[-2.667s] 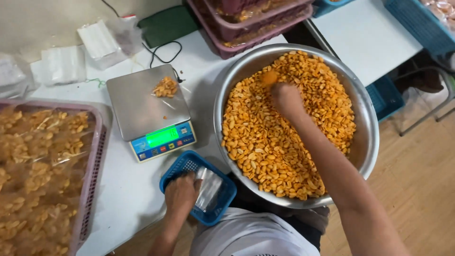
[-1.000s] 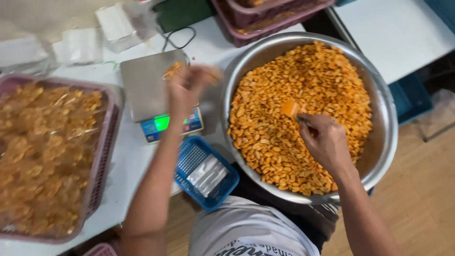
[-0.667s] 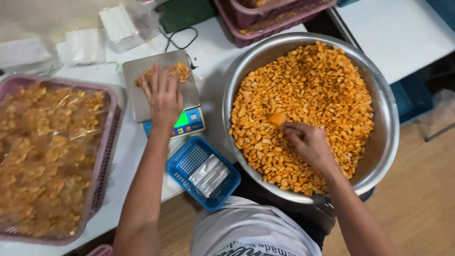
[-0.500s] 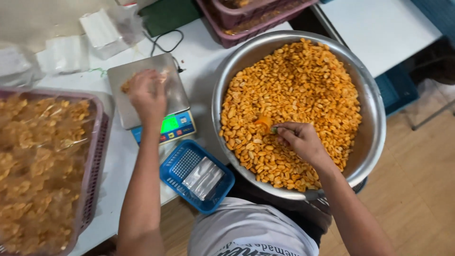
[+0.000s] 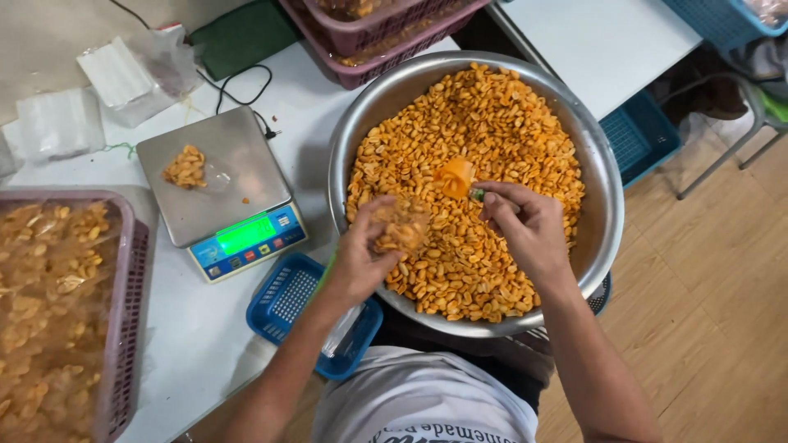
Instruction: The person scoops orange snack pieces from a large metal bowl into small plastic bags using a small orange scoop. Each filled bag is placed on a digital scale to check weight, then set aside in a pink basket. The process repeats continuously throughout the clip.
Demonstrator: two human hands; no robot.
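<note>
The white worktop (image 5: pixel 271 107) carries everything within arm's reach of the person. The large steel bowl (image 5: pixel 603 193) sits directly in front, so both hands work over the orange snack pieces (image 5: pixel 501 123) without spilling. The purple tray (image 5: pixel 131 303), cut off at the left edge, holds filled bags under film. The digital scale (image 5: pixel 217 176) stands between tray and bowl; a small portion (image 5: pixel 185 166) rests on its pan. The blue basket (image 5: pixel 283 299) lies partly hidden under the left forearm. The left hand (image 5: pixel 361 258) grips a small clear bag (image 5: pixel 400 227) above the bowl. The right hand (image 5: pixel 529 226) pinches an orange scoop (image 5: pixel 455 176); its handle is hard to make out.
</note>
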